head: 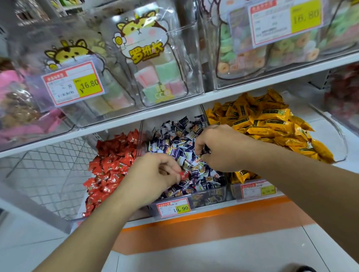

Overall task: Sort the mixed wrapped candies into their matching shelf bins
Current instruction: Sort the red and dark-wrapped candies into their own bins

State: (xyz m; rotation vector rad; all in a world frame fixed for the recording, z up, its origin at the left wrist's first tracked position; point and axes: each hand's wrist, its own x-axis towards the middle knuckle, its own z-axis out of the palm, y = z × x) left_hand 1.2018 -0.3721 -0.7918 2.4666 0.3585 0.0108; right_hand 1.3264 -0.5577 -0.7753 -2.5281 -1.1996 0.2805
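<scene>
We have both hands over the middle bin [210,193], which holds blue-and-white candies [175,140]. Our left hand [150,176] pinches a red candy [184,174] at its fingertips; the candy's long axis runs from 8 toward 2 o'clock. Our right hand [218,148] has curled fingers dug into the blue pile at 12 o'clock from the left; we cannot tell what it grips. Red candies [112,165] fill the bin at 9 o'clock, yellow packets [264,122] the bin at 3 o'clock.

Both forearms outstretched, left hand [153,174] and right hand [220,148] palm-down, fingers [197,145] curled in pinches.
</scene>
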